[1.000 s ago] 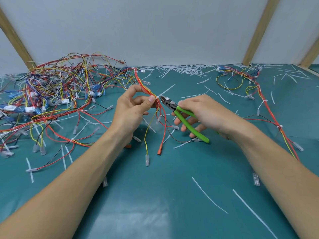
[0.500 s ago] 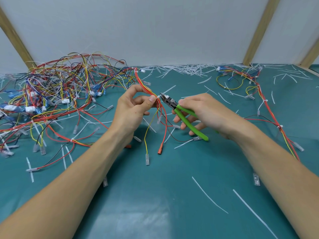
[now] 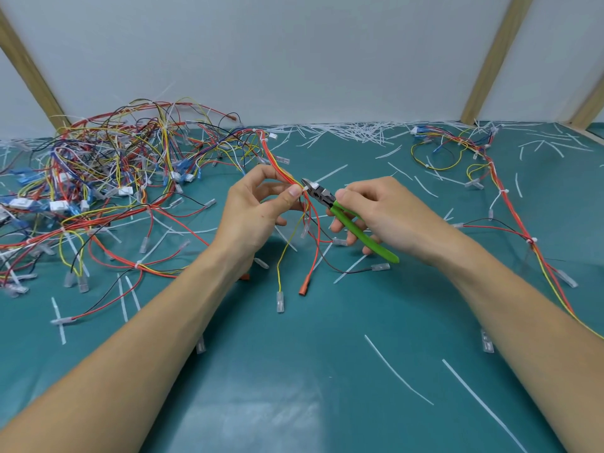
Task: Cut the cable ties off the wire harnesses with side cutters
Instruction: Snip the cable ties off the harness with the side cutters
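My left hand (image 3: 258, 210) pinches a red and yellow wire harness (image 3: 277, 165) between thumb and fingers, held above the teal mat. A white cable tie (image 3: 307, 188) sits on the bundle just past my thumb. My right hand (image 3: 382, 210) grips green-handled side cutters (image 3: 353, 227), whose metal jaws (image 3: 310, 185) touch that tie. Loose ends of the harness hang down to the mat, ending in a clear terminal (image 3: 280, 301) and a red terminal (image 3: 303, 290).
A big tangle of wire harnesses (image 3: 98, 178) covers the left of the teal mat (image 3: 294, 387). Another harness (image 3: 503, 197) runs along the right side. Cut white tie pieces (image 3: 353, 130) lie scattered at the back and front. A white wall rises behind.
The side cutters have moved left and slightly up, bringing the jaws from a short gap onto the tie at my left thumb. My left hand has stayed in place.
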### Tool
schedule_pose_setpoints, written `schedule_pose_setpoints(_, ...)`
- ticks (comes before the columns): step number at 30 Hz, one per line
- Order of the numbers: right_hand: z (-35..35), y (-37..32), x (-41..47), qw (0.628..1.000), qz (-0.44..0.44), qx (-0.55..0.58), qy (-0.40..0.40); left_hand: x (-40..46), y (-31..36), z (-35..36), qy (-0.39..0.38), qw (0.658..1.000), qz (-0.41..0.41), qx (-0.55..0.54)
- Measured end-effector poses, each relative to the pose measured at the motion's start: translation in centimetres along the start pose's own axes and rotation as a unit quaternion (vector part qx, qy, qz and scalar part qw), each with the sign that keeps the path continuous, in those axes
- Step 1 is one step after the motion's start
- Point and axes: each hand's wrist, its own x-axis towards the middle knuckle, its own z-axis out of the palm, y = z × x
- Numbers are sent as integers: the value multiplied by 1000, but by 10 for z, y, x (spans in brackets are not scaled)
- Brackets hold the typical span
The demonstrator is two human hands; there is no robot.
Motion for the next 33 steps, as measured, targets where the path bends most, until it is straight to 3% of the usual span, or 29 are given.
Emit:
schedule_pose_setpoints(18, 11, 0, -2, 993, 7, -109, 34, -3, 1, 7, -8, 997, 74, 32)
schedule_pose_setpoints(33, 16, -1, -2, 984, 3, -170, 62, -2, -2, 8, -5, 998, 45, 48)
